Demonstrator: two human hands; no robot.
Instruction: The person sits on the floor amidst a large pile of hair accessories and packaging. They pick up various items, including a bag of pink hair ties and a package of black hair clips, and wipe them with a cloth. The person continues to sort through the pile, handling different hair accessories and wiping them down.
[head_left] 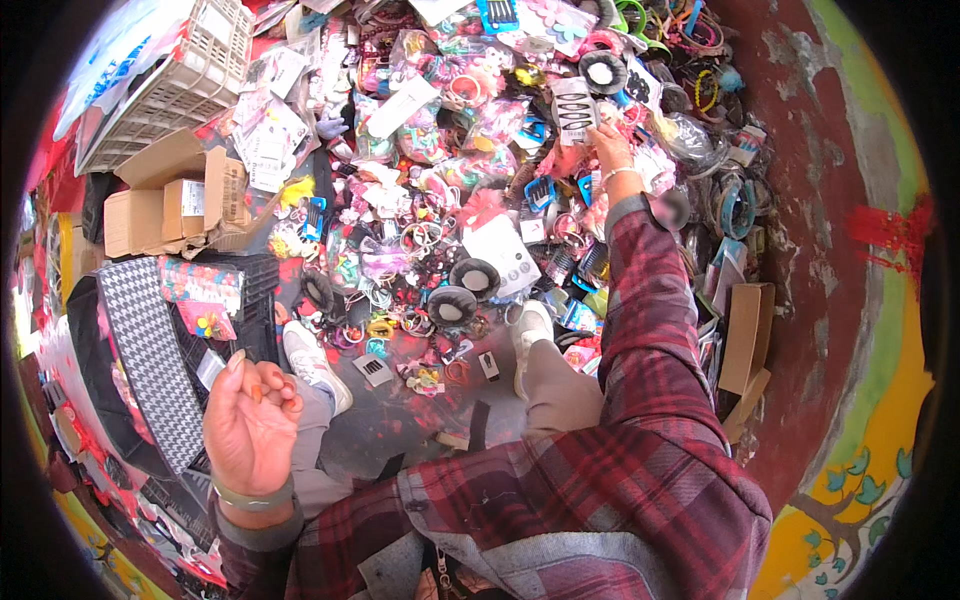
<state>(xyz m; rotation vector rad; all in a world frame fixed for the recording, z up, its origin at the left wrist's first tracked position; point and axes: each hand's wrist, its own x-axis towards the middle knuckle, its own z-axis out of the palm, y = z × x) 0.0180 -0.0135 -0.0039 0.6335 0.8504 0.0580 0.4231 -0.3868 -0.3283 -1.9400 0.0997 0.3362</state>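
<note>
At the far right of the pile, my right hand (612, 152) reaches out and grips the lower edge of a card of black wavy hair clips (574, 110). Pink items and a black round hair piece (602, 72) lie close around it. My left hand (255, 420) is raised palm up beside my left knee, its fingers curled in toward the thumb; I see nothing in it. Beneath both hands spreads a heap of hair accessories: scrunchies (474, 278), a white card (502, 256), hair ties (420, 236) and clips in plastic bags (424, 140).
A white plastic crate (205, 75) and an open cardboard box (135, 220) stand at the left. Nearer is a black crate (262, 300) beside a houndstooth-patterned bag (145, 350). A red wall edge (815, 250) and a tall carton (748, 340) bound the right. My shoes (318, 368) touch the heap.
</note>
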